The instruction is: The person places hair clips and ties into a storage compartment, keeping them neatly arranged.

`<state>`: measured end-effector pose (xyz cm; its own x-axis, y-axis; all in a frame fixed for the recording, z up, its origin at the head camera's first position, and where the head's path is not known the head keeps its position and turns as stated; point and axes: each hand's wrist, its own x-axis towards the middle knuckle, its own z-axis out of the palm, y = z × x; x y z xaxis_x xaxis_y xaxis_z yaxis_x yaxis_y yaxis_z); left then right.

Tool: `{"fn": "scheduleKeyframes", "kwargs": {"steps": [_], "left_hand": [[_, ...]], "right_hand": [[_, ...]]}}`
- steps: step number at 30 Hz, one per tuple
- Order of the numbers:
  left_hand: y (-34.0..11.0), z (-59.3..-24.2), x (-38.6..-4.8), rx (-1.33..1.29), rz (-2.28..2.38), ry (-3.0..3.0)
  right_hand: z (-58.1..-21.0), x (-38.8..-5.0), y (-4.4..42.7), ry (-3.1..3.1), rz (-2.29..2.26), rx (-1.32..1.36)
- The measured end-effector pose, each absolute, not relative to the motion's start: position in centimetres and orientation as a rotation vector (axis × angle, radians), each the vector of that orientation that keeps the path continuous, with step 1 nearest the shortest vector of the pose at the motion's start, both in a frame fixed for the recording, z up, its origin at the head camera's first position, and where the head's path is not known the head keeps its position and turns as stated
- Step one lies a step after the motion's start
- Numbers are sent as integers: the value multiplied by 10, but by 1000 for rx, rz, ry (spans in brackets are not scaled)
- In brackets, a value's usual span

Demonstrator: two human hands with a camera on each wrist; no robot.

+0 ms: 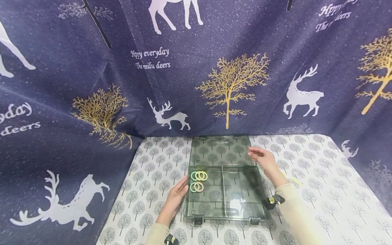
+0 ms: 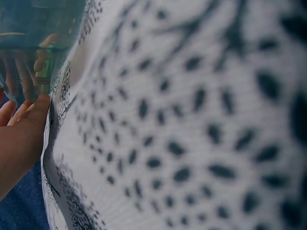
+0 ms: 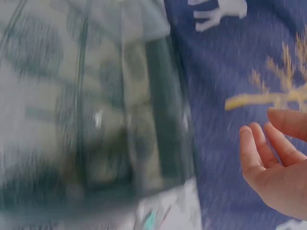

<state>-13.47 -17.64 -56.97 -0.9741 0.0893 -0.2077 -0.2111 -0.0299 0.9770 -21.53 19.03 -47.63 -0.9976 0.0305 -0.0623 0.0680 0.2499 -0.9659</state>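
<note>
A transparent grey-green plastic case [image 1: 223, 207] lies on the table with its lid [image 1: 220, 151] folded back flat behind it. A divider splits the base into left and right halves. Several pastel rings, green, yellow and peach, lie in two overlapping groups at the upper left of the base. My left hand [image 1: 175, 197] rests its fingertips against the case's left side; the left wrist view shows those fingers [image 2: 33, 115] at the clear wall. Over the lid's right edge is my right hand [image 1: 265, 162], fingers loosely bent with nothing between them, apart from the case in the right wrist view.
A small yellow-green item [image 1: 297, 181] lies on the tree-print tablecloth [image 1: 324, 183] right of the case, partly behind the right forearm. Two latches [image 1: 198, 220] stick out at the case's front edge. A dark blue deer-print curtain [image 1: 180, 85] hangs behind and at the sides.
</note>
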Motion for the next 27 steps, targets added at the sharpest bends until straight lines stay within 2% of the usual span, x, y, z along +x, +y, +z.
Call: {"fn": "scheduleKeyframes", "kwargs": {"steps": [10,27], "left_hand": [[-177,-571,-135,-140,2101,2055],[-177,-576,-135,-150,2114,2045]], "right_hand": [[-509,-212,237,2517,-1762,277],[-546,-210,253,2597,-1614,317]]}}
